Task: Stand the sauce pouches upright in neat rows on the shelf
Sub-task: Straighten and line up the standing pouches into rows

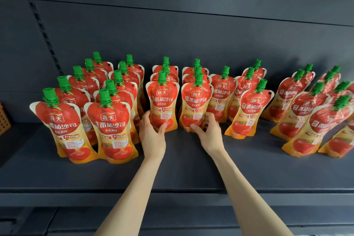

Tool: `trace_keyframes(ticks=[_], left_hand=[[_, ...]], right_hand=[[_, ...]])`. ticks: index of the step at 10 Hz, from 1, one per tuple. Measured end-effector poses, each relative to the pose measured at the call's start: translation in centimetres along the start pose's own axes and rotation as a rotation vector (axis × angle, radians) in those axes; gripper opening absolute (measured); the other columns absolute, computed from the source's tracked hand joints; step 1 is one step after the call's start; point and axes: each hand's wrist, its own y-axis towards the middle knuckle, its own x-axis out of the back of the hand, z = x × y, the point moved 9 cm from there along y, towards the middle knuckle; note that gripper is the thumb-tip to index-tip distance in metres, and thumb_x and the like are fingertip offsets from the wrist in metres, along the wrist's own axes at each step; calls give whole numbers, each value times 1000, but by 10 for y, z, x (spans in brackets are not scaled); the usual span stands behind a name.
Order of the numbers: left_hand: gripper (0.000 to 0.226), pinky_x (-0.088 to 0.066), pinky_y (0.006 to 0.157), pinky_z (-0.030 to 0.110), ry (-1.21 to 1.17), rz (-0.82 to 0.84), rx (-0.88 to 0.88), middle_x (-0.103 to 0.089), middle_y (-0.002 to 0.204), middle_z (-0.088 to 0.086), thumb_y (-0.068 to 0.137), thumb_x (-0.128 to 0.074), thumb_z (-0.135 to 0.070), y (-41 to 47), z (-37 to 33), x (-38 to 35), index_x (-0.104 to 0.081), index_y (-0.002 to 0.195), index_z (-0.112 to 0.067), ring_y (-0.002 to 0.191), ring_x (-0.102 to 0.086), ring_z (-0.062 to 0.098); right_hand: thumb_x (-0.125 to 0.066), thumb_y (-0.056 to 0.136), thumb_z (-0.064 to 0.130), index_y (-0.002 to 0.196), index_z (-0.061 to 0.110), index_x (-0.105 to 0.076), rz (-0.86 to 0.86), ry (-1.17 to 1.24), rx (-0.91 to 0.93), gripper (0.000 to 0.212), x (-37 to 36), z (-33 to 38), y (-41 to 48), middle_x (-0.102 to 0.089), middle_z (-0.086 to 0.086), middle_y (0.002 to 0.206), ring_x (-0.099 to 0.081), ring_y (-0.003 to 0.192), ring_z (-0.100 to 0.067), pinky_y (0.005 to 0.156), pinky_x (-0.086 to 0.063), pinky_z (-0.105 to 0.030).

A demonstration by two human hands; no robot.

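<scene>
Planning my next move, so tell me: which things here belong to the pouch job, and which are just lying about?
Job: left hand, gripping one front pouch; right hand, gripping the neighbouring pouch; the other pouches; the shelf.
Lying about: brown latticed object at far left edge.

Pouches [107,126]: red-orange, tomato print, green caps. All upright on dark shelf [182,170] in front-to-back rows. Rows 1 and 2 from left are 5 deep. Pouch 3 [162,99] and pouch 4 [196,101] front rows 3 and 4, apart, each gripped low.
</scene>
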Motion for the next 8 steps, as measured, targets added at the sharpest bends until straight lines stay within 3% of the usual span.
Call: trace_keyframes(ticks=[2, 4, 5, 6, 7, 8], left_hand=[[59, -46, 99, 47, 4, 3, 0, -47, 134, 9, 83, -68, -18, -1, 1, 0, -39, 133, -14, 125, -46, 26], [59, -47, 97, 48, 0, 6, 11, -48, 133, 9, 82, -69, -20, 0, 3, 0, -39, 133, -14, 123, -48, 27], [58, -47, 98, 48, -2, 2, -6, -49, 133, 9, 82, -69, -19, 1, 3, -1, -41, 132, -12, 123, -48, 26], [58, -47, 98, 48, -5, -1, -9, -49, 133, 10, 82, -69, -18, 1, 3, -1, -41, 132, -11, 123, -48, 26], [58, -47, 98, 48, -9, -2, -7, -49, 133, 10, 82, -70, -18, 1, 4, -1, -41, 132, -12, 123, -48, 26], [58, -47, 98, 48, -9, -1, -12, -49, 133, 9, 82, -70, -18, 2, 4, -2, -41, 132, -12, 123, -48, 26]], right_hand=[[-68, 85, 23, 127, 14, -41, 15, 24, -22, 50, 0, -1, -1, -52, -7, 128, -45, 121, -21, 97, -41, -32], [-71, 82, 16, 128, 10, -42, 64, 138, -49, 55, 3, 7, -1, -51, 5, 117, -47, 106, -7, 74, -39, -9], [-71, 81, 14, 126, 10, -44, 85, 129, -30, 52, 2, 8, 0, -54, 2, 120, -47, 103, -6, 67, -40, -3], [-70, 82, 14, 125, 10, -45, 99, 116, -15, 50, 1, 8, 1, -56, -2, 125, -47, 105, -6, 68, -40, -2], [-68, 84, 14, 126, 10, -45, 115, 124, -16, 48, 1, 8, 1, -55, -4, 127, -46, 106, -6, 80, -37, -10], [-67, 85, 14, 125, 10, -45, 118, 114, -9, 47, 1, 7, 0, -56, -2, 125, -47, 105, -6, 76, -39, -8]])
